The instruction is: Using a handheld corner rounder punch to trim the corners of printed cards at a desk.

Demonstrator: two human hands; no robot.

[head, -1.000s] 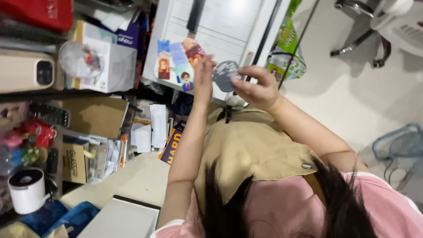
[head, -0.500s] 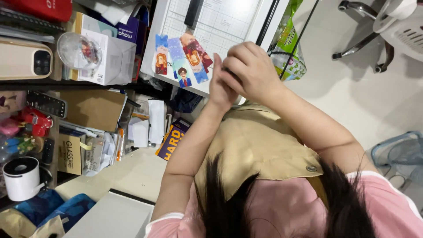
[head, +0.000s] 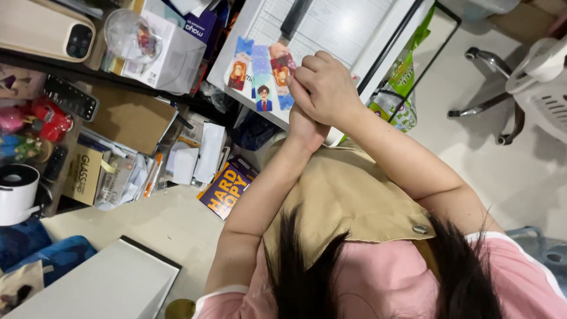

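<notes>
Hands clasped over the bookmark strips

Right hand (head: 323,88) is curled and lies over the left hand (head: 307,125), the two pressed together palm to palm. Whether anything sits between them is hidden, so I cannot tell what they hold. Left hand mostly covered, openness not readable.

Key relation: the illustrated bookmarks (head: 263,74) lie just beside the hands, on the fingertip side, on the white cutting mat (head: 331,29). Three or four strips, fanned, long axes running roughly toward the hands. Right hand is the nearer one, its knuckles touch or overlap the strip closest to it.

Packages, relative to the hands:
- green printed bag (head: 401,82) on the far side, by the right wrist
- purple book with yellow lettering (head: 227,188) below the left forearm
- white carton (head: 174,50) with a clear globe (head: 131,34) well beyond the strips
- tan box (head: 82,174) further out still, near a white mug (head: 16,192)
</notes>
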